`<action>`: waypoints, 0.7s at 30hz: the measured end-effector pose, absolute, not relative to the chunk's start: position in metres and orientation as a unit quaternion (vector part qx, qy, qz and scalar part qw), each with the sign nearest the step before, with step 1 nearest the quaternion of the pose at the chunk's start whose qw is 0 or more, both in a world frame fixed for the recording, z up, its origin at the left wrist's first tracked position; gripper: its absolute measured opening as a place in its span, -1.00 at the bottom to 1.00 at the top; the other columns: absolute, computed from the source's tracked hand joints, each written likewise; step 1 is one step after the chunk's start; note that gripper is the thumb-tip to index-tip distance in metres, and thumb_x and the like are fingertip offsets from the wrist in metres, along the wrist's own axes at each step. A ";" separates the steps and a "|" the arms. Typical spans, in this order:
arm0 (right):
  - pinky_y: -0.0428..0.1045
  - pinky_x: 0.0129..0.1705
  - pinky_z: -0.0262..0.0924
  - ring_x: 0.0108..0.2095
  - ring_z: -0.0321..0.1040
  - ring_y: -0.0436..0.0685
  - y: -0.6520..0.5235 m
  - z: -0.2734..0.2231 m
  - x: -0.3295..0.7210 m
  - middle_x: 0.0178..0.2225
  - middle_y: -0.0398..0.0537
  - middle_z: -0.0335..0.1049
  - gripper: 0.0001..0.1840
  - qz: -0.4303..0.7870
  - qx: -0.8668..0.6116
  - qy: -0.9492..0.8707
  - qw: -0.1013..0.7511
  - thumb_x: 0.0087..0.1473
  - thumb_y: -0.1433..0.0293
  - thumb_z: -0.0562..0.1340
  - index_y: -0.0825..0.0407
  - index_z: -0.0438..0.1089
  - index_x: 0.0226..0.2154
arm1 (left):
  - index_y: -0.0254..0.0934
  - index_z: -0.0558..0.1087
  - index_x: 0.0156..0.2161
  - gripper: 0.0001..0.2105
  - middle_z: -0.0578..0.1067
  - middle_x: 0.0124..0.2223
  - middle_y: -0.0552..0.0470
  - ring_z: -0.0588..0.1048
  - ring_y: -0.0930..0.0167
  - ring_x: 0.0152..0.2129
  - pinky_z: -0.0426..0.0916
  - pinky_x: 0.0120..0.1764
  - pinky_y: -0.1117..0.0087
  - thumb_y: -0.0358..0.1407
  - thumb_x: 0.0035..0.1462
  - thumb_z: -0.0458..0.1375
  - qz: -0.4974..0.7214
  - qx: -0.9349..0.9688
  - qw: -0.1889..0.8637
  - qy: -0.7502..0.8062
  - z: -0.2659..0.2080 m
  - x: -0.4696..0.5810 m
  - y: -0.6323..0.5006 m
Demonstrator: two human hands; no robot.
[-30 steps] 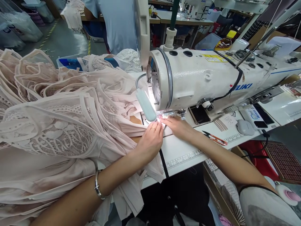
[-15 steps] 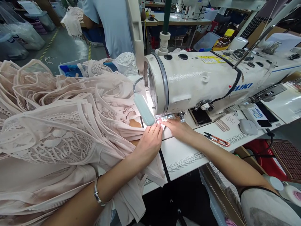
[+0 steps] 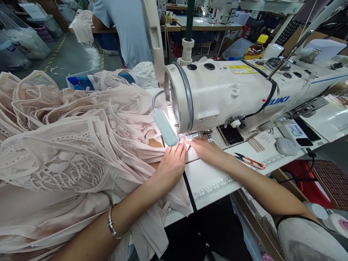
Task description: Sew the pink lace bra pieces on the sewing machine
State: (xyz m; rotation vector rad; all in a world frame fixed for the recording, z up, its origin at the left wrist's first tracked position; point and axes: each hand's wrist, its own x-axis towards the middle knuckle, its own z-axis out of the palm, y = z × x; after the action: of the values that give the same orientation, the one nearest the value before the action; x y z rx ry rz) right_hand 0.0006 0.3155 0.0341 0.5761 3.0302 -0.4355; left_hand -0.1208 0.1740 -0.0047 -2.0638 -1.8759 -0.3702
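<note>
A white sewing machine [image 3: 217, 94] reaches in from the right, and a pale green lamp [image 3: 165, 127] lights its needle area. My left hand [image 3: 174, 159] lies in front of the needle, fingers together and pressed down on pale pink fabric. From the right, my right hand [image 3: 205, 148] meets it under the machine head, its fingertips pinching the same fabric close to the presser foot. The lamp and machine head partly hide the fingertips and the seam. The fabric seems part of the heap of pale pink lace bras [image 3: 67, 159] at my left.
Orange-handled thread snips [image 3: 250, 161], a phone [image 3: 231, 135] and a white earbud case [image 3: 286, 146] lie right of my hands. A blue bin [image 3: 78, 81] holds lace pieces behind the heap. A person in a light blue shirt [image 3: 127, 32] sits beyond the machine.
Both hands stay at the needle with almost no visible movement. The whole view has shifted slightly.
</note>
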 end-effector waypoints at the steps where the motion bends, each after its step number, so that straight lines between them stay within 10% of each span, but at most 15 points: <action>1: 0.11 0.08 0.22 -0.10 0.43 0.18 0.315 0.034 0.000 -0.02 0.04 0.52 -0.53 -0.135 0.185 0.973 0.019 0.33 0.50 -0.09 -0.01 0.42 0.07 | -0.60 0.39 0.14 -0.63 0.52 0.09 -0.37 0.48 0.14 0.06 0.35 0.10 0.09 -0.55 0.33 -0.11 -0.133 -0.723 0.167 -0.658 -0.005 -0.121 0.174; 21: 0.03 -0.09 0.24 -0.12 0.41 0.20 0.310 0.040 -0.004 -0.07 0.08 0.53 -0.58 -0.105 0.203 0.972 0.058 0.33 0.52 -0.03 0.04 0.38 0.12 | -0.48 0.42 0.14 -0.59 0.54 0.07 -0.29 0.48 0.16 0.01 0.26 0.09 0.09 -0.57 0.32 -0.16 -0.090 -0.712 0.224 -0.660 0.000 -0.124 0.171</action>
State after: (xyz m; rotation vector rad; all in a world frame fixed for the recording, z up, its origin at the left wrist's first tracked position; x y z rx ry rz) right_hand -0.0037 0.3096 0.0404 0.6143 2.9445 -0.3194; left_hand -0.1235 0.1711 0.0001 -1.9632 -1.8205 -0.2475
